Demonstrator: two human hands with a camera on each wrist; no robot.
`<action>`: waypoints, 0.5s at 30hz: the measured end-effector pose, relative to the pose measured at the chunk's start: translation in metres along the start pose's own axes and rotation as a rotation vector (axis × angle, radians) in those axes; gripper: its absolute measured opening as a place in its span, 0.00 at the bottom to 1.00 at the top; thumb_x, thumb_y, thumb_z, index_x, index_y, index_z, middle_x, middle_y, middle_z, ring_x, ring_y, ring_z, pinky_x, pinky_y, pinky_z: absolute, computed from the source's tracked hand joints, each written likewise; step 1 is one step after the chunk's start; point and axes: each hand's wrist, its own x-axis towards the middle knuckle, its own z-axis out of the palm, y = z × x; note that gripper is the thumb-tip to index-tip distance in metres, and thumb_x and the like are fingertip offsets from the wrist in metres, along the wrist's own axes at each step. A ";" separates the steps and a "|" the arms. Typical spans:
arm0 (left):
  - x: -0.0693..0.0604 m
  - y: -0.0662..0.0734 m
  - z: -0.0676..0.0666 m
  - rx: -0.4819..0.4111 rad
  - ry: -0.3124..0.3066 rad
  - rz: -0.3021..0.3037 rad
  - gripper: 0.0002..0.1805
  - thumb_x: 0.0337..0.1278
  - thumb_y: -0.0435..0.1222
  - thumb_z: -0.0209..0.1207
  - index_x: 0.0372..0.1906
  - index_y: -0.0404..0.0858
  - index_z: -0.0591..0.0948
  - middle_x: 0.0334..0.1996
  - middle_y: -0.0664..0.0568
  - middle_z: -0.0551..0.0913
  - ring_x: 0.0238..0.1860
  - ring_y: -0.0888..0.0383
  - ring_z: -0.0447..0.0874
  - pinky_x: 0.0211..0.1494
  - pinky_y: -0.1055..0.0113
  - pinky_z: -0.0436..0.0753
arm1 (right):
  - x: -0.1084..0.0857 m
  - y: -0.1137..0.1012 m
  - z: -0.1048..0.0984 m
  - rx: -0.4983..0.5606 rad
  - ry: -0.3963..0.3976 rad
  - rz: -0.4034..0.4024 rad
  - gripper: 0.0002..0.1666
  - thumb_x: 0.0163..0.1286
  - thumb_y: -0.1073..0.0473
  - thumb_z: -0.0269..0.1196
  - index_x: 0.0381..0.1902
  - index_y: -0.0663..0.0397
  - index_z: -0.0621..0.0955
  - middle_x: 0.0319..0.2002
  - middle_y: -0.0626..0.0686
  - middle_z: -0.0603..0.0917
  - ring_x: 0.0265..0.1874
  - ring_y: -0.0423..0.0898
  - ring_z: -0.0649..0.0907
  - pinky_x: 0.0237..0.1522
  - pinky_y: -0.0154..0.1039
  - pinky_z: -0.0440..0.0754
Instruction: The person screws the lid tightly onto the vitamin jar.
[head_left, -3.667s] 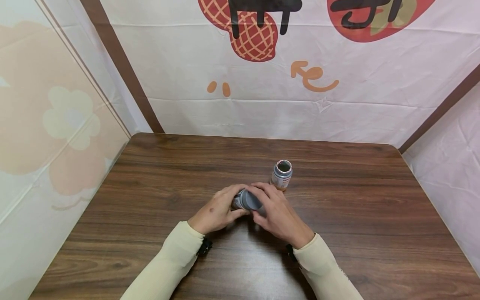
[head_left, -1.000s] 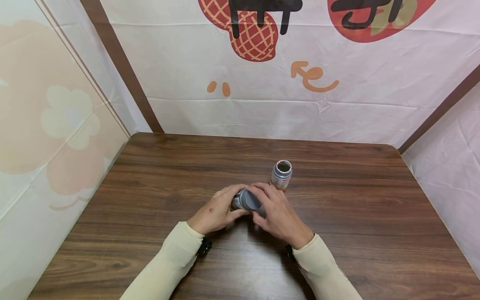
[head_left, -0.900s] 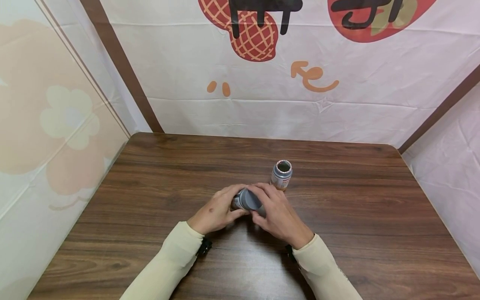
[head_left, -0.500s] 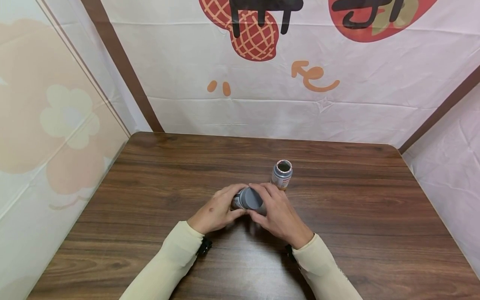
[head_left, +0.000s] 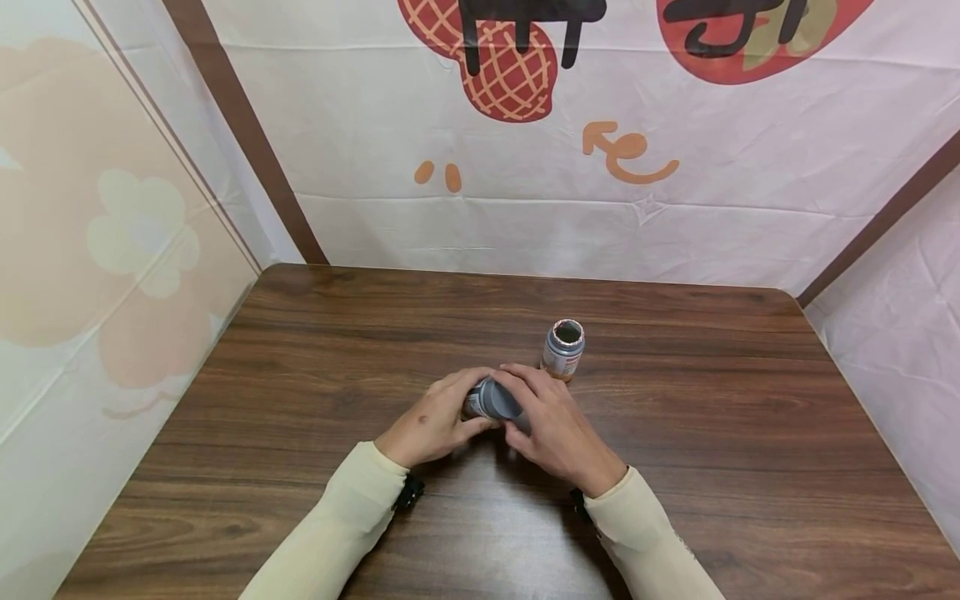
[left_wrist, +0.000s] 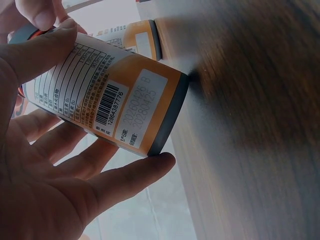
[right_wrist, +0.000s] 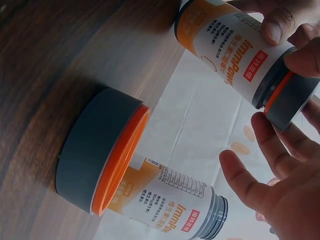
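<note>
My left hand [head_left: 435,421] grips a supplement bottle [left_wrist: 100,90] with a white and orange label and a dark base. The bottle leans, its base near the tabletop. On its neck sits a dark grey lid [head_left: 501,400] with an orange inner edge showing, and my right hand [head_left: 551,425] pinches this lid between thumb and fingers. In the right wrist view, a second grey lid [right_wrist: 85,145] with an orange inside lies on the table close to the right hand. Just beyond the right fingers, a matching bottle [head_left: 562,358] stands upright without a lid.
The brown wood-grain table [head_left: 712,417] stretches out around both hands. Behind its far edge hangs a white printed cloth [head_left: 360,125], and similar cloth hangs at the left and right sides.
The right fingers spread slightly around the lid half a second ago and have now closed in on it again. The left hand, its bottle and the standing bottle keep their places.
</note>
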 end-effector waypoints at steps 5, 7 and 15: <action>0.000 -0.001 0.001 0.001 0.010 0.015 0.32 0.54 0.36 0.73 0.63 0.38 0.73 0.56 0.46 0.80 0.55 0.51 0.80 0.57 0.54 0.79 | 0.000 -0.001 0.000 -0.003 0.007 0.019 0.38 0.54 0.63 0.73 0.64 0.56 0.74 0.57 0.57 0.77 0.53 0.53 0.79 0.54 0.56 0.76; 0.000 -0.001 0.001 0.004 0.016 0.025 0.33 0.54 0.35 0.73 0.64 0.37 0.73 0.57 0.46 0.79 0.56 0.50 0.80 0.57 0.54 0.79 | 0.001 -0.001 0.000 -0.009 0.010 0.031 0.37 0.55 0.61 0.74 0.64 0.56 0.75 0.56 0.57 0.78 0.52 0.54 0.79 0.53 0.55 0.76; -0.001 -0.001 0.002 -0.014 0.017 0.024 0.34 0.52 0.33 0.73 0.65 0.37 0.72 0.58 0.45 0.79 0.56 0.50 0.80 0.57 0.53 0.79 | 0.001 -0.002 0.001 -0.014 0.024 0.060 0.38 0.56 0.57 0.76 0.63 0.57 0.75 0.52 0.57 0.79 0.48 0.54 0.80 0.51 0.54 0.77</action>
